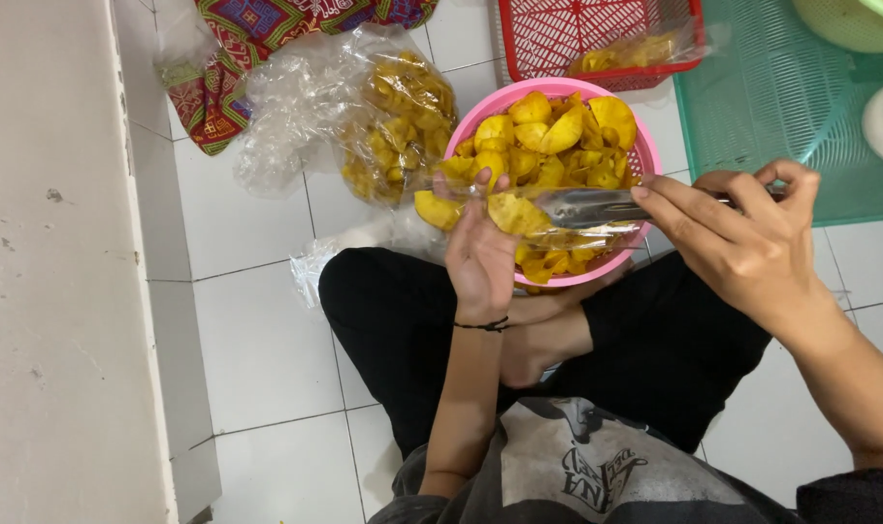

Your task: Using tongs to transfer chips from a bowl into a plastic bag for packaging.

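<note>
- While pinching shut round a small clear plastic bag (529, 209), the left hand (478, 260) holds it up over the pink basket (645, 155); bag has flat yellow chips inside, see-through, crinkly.
- Right hand (742, 233) w/ fingers closed on metal tongs (587, 206), tips pushed into the bag's mouth.
- Basket sits btwn the person's crossed legs, heaped w/ yellow chips (558, 131), curled, glossy.
- Big clear bag (364, 116) of same chips lies on white tile floor (257, 340), left of basket.
- Red basket (597, 39) beyond, green mat (781, 97) at right.
</note>
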